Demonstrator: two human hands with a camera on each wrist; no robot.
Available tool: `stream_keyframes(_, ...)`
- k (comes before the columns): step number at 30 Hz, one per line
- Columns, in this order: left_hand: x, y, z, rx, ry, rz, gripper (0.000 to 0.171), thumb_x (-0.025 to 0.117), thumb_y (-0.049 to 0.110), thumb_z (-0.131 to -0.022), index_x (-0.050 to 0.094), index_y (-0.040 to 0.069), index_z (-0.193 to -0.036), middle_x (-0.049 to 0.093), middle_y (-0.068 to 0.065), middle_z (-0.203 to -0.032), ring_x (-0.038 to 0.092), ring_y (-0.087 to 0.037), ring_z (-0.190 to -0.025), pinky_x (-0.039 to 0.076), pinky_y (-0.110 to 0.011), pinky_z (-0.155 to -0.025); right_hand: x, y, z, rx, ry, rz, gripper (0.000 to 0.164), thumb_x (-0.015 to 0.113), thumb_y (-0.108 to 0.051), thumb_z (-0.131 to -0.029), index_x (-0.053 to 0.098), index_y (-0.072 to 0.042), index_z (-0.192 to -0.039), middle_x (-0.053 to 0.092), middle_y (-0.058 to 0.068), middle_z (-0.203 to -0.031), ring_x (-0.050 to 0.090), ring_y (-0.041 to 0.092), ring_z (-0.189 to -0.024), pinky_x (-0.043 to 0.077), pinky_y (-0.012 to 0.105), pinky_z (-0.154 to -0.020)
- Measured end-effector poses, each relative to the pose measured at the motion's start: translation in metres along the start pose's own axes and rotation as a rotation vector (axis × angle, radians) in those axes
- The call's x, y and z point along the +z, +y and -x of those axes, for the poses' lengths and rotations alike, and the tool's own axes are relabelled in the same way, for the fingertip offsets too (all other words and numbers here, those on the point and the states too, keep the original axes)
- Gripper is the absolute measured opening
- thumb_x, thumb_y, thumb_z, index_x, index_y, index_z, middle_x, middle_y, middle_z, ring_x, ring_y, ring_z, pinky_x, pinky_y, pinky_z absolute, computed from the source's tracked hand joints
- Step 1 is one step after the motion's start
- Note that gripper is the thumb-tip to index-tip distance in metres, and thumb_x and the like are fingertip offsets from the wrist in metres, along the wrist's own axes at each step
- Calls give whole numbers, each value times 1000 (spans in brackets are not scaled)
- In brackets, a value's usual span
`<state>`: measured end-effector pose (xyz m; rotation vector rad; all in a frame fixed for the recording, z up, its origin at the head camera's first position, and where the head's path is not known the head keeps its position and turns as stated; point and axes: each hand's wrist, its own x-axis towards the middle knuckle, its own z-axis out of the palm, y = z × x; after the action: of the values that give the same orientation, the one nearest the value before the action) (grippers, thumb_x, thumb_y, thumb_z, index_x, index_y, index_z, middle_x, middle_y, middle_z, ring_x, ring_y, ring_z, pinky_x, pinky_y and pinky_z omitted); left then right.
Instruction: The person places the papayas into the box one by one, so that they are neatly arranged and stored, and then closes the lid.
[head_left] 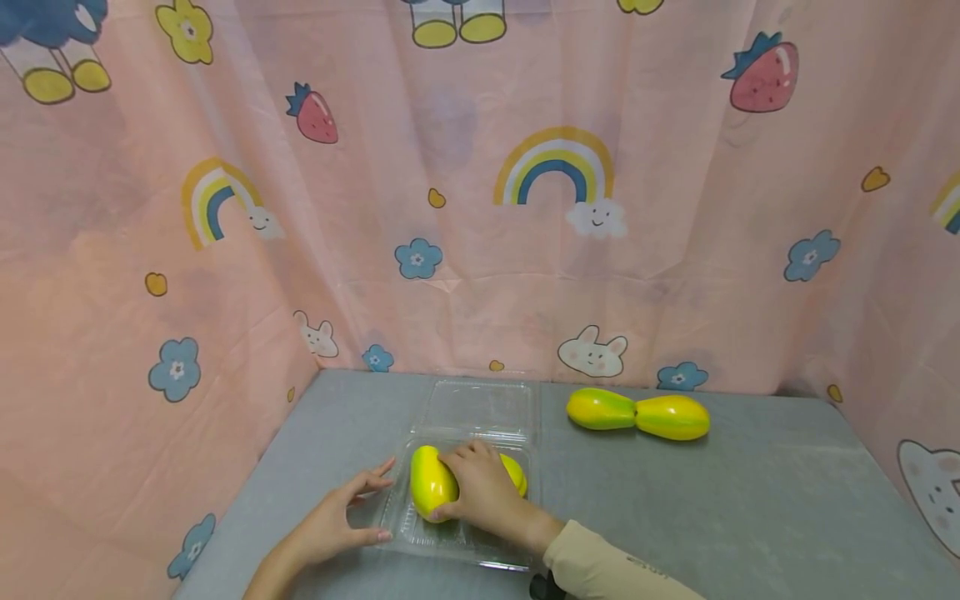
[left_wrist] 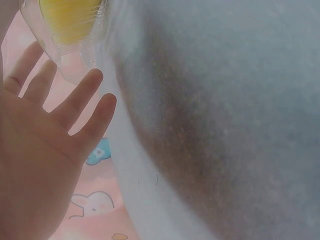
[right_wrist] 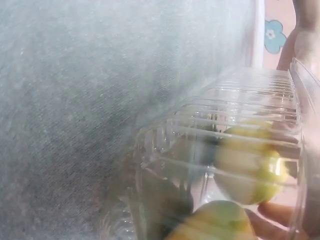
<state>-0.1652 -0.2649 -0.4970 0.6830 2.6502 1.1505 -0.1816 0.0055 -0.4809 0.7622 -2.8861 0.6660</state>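
Note:
A clear plastic clamshell box [head_left: 420,542] lies on the table with its lid [head_left: 480,408] folded back. In its left half is a glossy yellow-green papaya [head_left: 431,483]; my right hand [head_left: 487,492] grips it from the right, thumb at its near end and fingers over the far end. Partly behind that hand, a second yellow papaya [head_left: 514,473] shows in the box's right half. My left hand [head_left: 326,521] is beside the box's left wall, thumb and fingertips right at the rim. In the left wrist view its fingers [left_wrist: 82,95] are spread and hold nothing.
Two more yellow-green papayas [head_left: 600,409] [head_left: 672,417] lie end to end on the grey table [head_left: 720,508], back right of the box. A pink patterned curtain [head_left: 465,317] hangs behind the table and along both sides.

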Motion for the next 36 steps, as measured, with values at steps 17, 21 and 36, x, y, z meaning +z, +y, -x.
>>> stream_keyframes(17, 1, 1, -1, -10, 4, -2, 64, 81, 40, -79, 54, 19, -133, 36, 2, -162, 52, -32, -135, 48, -56, -103, 4, 1, -6, 63, -9, -79, 76, 81, -62, -67, 67, -18, -126, 74, -8, -109, 55, 15, -103, 42, 45, -97)
stream_keyframes(21, 1, 1, -1, -17, -1, 3, 64, 81, 40, -79, 54, 20, -133, 35, 2, -162, 51, -33, -136, 47, -57, -104, 2, 1, -6, 80, -4, -106, 74, 85, -57, -65, 68, -18, -126, 75, -8, -108, 55, 15, -102, 44, 42, -93)
stream_keyframes(36, 1, 0, 0, -54, -2, 12, 63, 82, 39, -78, 54, 24, -133, 35, -1, -162, 50, -35, -137, 47, -56, -105, 0, 4, -5, 92, 8, -199, 65, 88, -33, -70, 65, -21, -130, 74, -8, -116, 56, 15, -105, 40, 46, -103)
